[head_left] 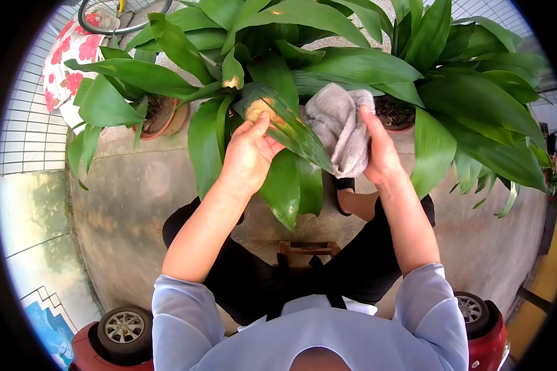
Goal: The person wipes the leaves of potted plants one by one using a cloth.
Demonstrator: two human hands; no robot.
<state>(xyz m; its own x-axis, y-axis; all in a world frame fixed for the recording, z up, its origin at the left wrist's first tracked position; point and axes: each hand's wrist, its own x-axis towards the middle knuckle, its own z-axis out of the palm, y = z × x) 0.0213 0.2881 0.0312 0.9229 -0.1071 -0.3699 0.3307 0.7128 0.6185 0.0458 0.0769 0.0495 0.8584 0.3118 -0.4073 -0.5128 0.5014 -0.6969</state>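
A broad green leaf (298,135) with a yellow-brown withered patch is pinched between the thumb and fingers of my left hand (246,153). My right hand (382,153) grips a crumpled grey cloth (337,120), its thumb on the near side and its other fingers mostly hidden. The cloth hangs just right of the leaf; whether the two touch I cannot tell. Around both hands spread the long leaves of a potted plant (346,65). One large leaf (283,191) droops below my left hand.
Terracotta pots (166,127) stand on the concrete floor (136,198). More big leaves (495,117) reach out at the right. A floral cloth (65,68) and a bicycle wheel (133,25) are at the upper left. A small wooden stool (308,248) shows between my legs. Red cars (90,349) are behind.
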